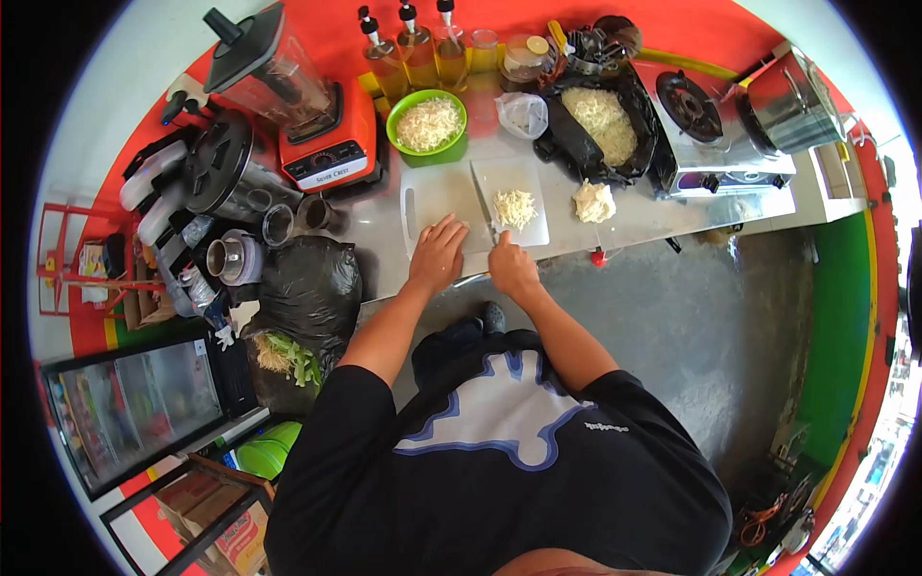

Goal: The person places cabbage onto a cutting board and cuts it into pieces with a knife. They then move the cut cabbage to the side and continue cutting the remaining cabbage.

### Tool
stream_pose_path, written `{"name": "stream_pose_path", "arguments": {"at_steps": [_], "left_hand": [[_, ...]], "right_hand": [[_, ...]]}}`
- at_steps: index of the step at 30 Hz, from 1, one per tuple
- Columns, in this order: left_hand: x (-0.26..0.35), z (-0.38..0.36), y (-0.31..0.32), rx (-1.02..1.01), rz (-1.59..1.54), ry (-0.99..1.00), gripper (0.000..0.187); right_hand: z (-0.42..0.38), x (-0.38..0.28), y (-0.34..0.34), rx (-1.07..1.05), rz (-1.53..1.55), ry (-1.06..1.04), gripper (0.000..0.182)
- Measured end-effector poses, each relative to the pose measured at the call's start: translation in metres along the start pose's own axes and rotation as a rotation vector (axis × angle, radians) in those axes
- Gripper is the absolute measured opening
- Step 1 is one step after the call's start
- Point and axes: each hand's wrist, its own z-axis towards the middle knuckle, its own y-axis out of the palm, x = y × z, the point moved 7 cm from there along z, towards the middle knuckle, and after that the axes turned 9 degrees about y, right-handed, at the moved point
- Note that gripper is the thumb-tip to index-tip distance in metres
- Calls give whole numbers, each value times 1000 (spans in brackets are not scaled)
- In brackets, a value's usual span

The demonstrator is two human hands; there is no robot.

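A white cutting board [437, 187] lies near the front edge of the steel counter. My right hand [515, 268] grips the handle of a knife [483, 197], whose long blade points away from me across the board. Right of the blade sits a small heap of chopped pale vegetable [515, 208]. My left hand [440, 253] rests on the board left of the knife, its fingers stretched forward. Whether a small piece lies under its fingertips, I cannot make out. Behind the board, a green bowl [427, 123] holds more of the chopped pale vegetable.
A pale lump [594, 202] sits right of the board. Behind it, a black plastic bag [642, 144] contains more pale shreds. A red blender [327, 158] stands left, oil bottles [415, 50] at the back, a gas stove [720, 158] right. A filled black bag [307, 288] is at left.
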Motion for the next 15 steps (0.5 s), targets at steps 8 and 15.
{"name": "stream_pose_path", "arguments": {"at_steps": [8, 15], "left_hand": [[3, 8, 7, 80, -38, -212, 31], [-4, 25, 2, 210, 0, -327, 20]], "right_hand": [[8, 10, -20, -42, 61, -117, 34], [5, -11, -8, -94, -60, -260, 33]]}}
